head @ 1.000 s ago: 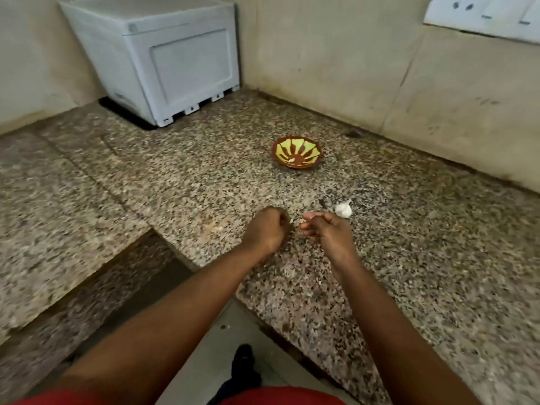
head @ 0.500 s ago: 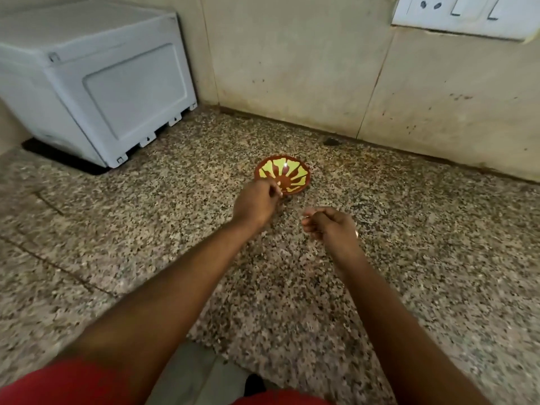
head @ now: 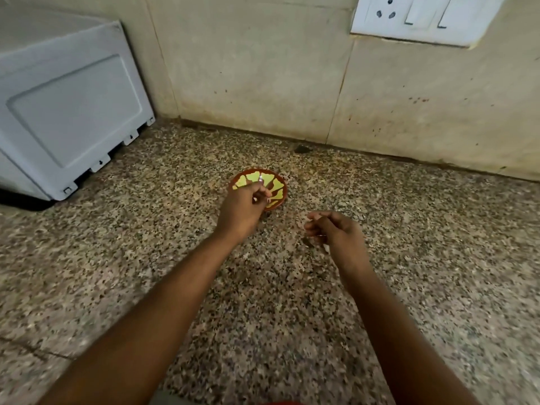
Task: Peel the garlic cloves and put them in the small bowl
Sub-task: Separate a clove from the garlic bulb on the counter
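Observation:
The small brown bowl (head: 276, 182) with a yellow leaf pattern sits on the speckled granite counter (head: 409, 258) near the back wall. My left hand (head: 242, 211) hovers over the bowl's near rim, fingertips pinched together over the inside; the garlic clove between them is hidden. My right hand (head: 336, 232) hangs just above the counter to the right of the bowl, fingers loosely curled, nothing visible in them. A pale bit of the garlic bulb (head: 325, 248) peeks out from under that hand.
A grey plastic box (head: 67, 112) stands at the back left against the wall. A white socket and switch plate (head: 420, 16) is on the tiled wall at the upper right. A dark speck (head: 301, 149) lies by the wall behind the bowl.
My left hand left the right hand and reached forward to the bowl, now over its rim. The right hand stayed near the garlic bulb. The view tilted up towards the wall.

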